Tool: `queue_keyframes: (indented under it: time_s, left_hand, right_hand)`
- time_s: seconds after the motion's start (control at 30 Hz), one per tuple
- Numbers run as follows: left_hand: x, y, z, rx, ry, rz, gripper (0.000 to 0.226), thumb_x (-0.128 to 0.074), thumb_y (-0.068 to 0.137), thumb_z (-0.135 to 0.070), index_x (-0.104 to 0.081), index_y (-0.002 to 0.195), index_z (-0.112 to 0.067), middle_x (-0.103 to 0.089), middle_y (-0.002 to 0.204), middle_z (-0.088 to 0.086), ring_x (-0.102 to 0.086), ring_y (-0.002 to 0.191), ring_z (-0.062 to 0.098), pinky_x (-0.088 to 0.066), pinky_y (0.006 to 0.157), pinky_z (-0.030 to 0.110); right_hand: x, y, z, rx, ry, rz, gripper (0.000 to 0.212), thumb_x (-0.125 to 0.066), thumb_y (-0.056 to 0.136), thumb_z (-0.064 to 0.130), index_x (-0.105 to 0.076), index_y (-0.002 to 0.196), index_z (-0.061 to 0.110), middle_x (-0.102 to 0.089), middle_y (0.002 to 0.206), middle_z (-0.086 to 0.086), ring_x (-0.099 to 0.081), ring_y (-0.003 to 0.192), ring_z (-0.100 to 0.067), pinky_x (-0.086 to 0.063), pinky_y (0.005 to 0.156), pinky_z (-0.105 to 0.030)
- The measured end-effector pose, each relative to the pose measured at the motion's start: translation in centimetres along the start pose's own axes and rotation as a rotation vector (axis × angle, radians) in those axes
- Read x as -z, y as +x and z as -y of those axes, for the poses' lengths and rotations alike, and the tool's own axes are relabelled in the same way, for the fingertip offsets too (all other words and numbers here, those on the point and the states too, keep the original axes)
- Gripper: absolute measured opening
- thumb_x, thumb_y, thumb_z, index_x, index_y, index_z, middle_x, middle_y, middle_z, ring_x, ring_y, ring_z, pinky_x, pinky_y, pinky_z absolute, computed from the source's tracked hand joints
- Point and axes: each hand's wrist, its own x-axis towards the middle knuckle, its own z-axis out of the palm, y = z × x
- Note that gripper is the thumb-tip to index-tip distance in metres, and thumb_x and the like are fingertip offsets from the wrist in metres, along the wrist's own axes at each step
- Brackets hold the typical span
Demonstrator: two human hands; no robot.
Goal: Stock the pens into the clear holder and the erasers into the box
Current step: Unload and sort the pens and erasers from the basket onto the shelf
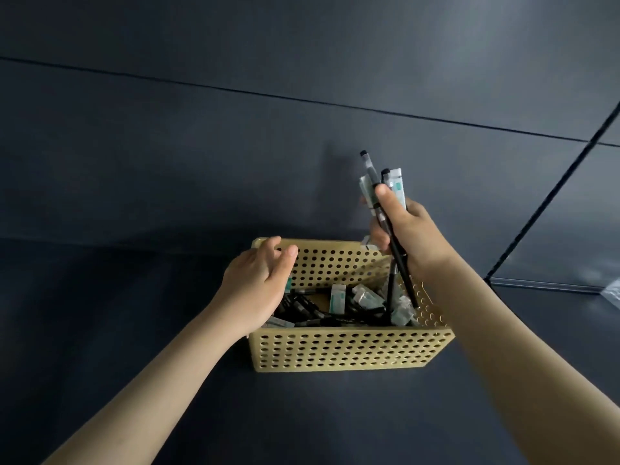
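Observation:
A yellow perforated basket (349, 352) stands on the dark surface and holds several black pens (322, 321) and wrapped white-green erasers (337, 298). My right hand (407, 234) is raised above the basket's right back corner and grips two black pens (397, 250) together with a few wrapped erasers (397, 186). My left hand (260, 283) is at the basket's left wall, fingers loosely curved over the rim, with nothing visibly held. Neither a clear holder nor a box is in view.
Dark blue-grey panels with thin seams run behind the basket. A black diagonal strip (550, 193) crosses at the right. A bit of clear plastic (612, 292) shows at the right edge.

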Motion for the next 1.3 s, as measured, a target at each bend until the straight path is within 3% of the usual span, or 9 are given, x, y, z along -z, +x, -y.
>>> queue_keyframes:
  time_s: [0.2,0.33,0.47,0.57,0.67,0.8,0.9,1.13,1.3]
  left_hand:
    - [0.3,0.4,0.4,-0.071,0.026,0.007,0.064,-0.022,0.097,-0.060,-0.037,0.146,-0.022,-0.045,0.146,-0.002,-0.042,0.134,0.016,-0.035,0.111,0.037]
    - [0.4,0.6,-1.8,-0.210,0.036,-0.016,0.056,-0.029,0.098,-0.056,-0.050,0.136,-0.021,-0.052,0.137,-0.009,-0.045,0.122,0.002,-0.037,0.100,0.023]
    - [-0.7,0.8,-4.3,-0.265,-0.051,0.195,0.054,-0.031,0.098,-0.059,-0.047,0.139,-0.027,-0.051,0.136,-0.017,-0.047,0.122,0.000,-0.035,0.097,0.020]
    - [-2.1,1.2,-5.5,-0.254,-0.215,0.339,0.038,-0.039,0.100,-0.050,-0.058,0.120,-0.024,-0.069,0.108,-0.012,-0.064,0.100,0.005,-0.050,0.095,0.031]
    - [-3.2,1.5,-6.2,-0.258,-0.269,0.338,0.023,-0.044,0.102,-0.037,-0.061,0.098,-0.022,-0.062,0.074,-0.006,-0.062,0.067,0.012,-0.058,0.073,0.033]
    - [-3.9,1.0,-7.8,-0.323,-0.148,0.245,0.027,-0.036,0.103,-0.037,-0.062,0.097,-0.033,-0.061,0.080,0.012,-0.058,0.067,0.026,-0.047,0.060,0.040]
    - [-5.1,0.5,-9.5,-0.324,-0.157,0.201,0.029,-0.034,0.104,-0.036,-0.060,0.093,-0.029,-0.052,0.069,0.000,-0.042,0.049,0.007,-0.035,0.049,0.023]
    - [-13.7,-2.3,-18.5,-0.218,-0.437,0.263,0.042,-0.047,0.091,-0.057,-0.051,0.092,-0.015,-0.071,0.086,-0.005,-0.067,0.078,0.010,-0.055,0.080,0.043]
    - [-22.0,-5.8,-25.5,-0.234,-0.513,0.461,0.034,-0.064,0.091,-0.033,-0.036,0.080,-0.017,-0.067,0.076,0.005,-0.064,0.071,0.009,-0.054,0.069,0.032]
  right_hand:
    - [0.2,-0.4,2.6,0.108,0.127,-0.195,0.041,-0.043,0.101,0.047,-0.061,0.106,0.011,-0.041,0.050,0.000,-0.038,0.047,-0.014,-0.036,0.049,-0.023]
    - [-0.2,-0.5,3.1,0.119,0.321,-0.299,0.041,-0.042,0.100,0.052,-0.060,0.104,0.015,-0.038,0.049,0.001,-0.032,0.046,-0.015,-0.026,0.046,-0.023]
    - [-1.0,-0.7,2.9,0.080,0.536,-0.406,0.040,-0.041,0.100,0.055,-0.056,0.099,0.019,-0.036,0.050,0.004,-0.033,0.043,-0.011,-0.022,0.045,-0.022]
    - [-1.1,-1.0,2.3,0.058,0.626,-0.469,0.040,-0.042,0.098,0.059,-0.055,0.095,0.021,-0.034,0.051,0.005,-0.033,0.044,-0.010,-0.020,0.045,-0.022]
    - [-0.5,-1.7,1.5,0.050,0.687,-0.498,0.039,-0.042,0.097,0.059,-0.054,0.094,0.022,-0.035,0.051,0.006,-0.033,0.044,-0.008,-0.019,0.043,-0.021]
    - [2.5,-3.1,1.2,0.069,0.813,-0.564,0.037,-0.044,0.097,0.059,-0.053,0.091,0.023,-0.037,0.051,0.008,-0.034,0.044,-0.008,-0.021,0.043,-0.020]
    - [6.6,-4.8,1.6,0.079,0.880,-0.646,0.037,-0.047,0.095,0.060,-0.053,0.089,0.024,-0.039,0.051,0.008,-0.036,0.045,-0.008,-0.021,0.045,-0.020]
    - [15.1,-11.3,0.7,0.019,0.842,-0.726,0.039,-0.048,0.092,0.064,-0.047,0.083,0.027,-0.038,0.056,0.008,-0.035,0.045,-0.009,-0.024,0.043,-0.020]
    - [22.8,-17.8,-0.9,-0.025,0.701,-0.828,0.036,-0.047,0.094,0.062,-0.053,0.092,0.026,-0.042,0.052,0.010,-0.039,0.046,-0.007,-0.029,0.047,-0.021]
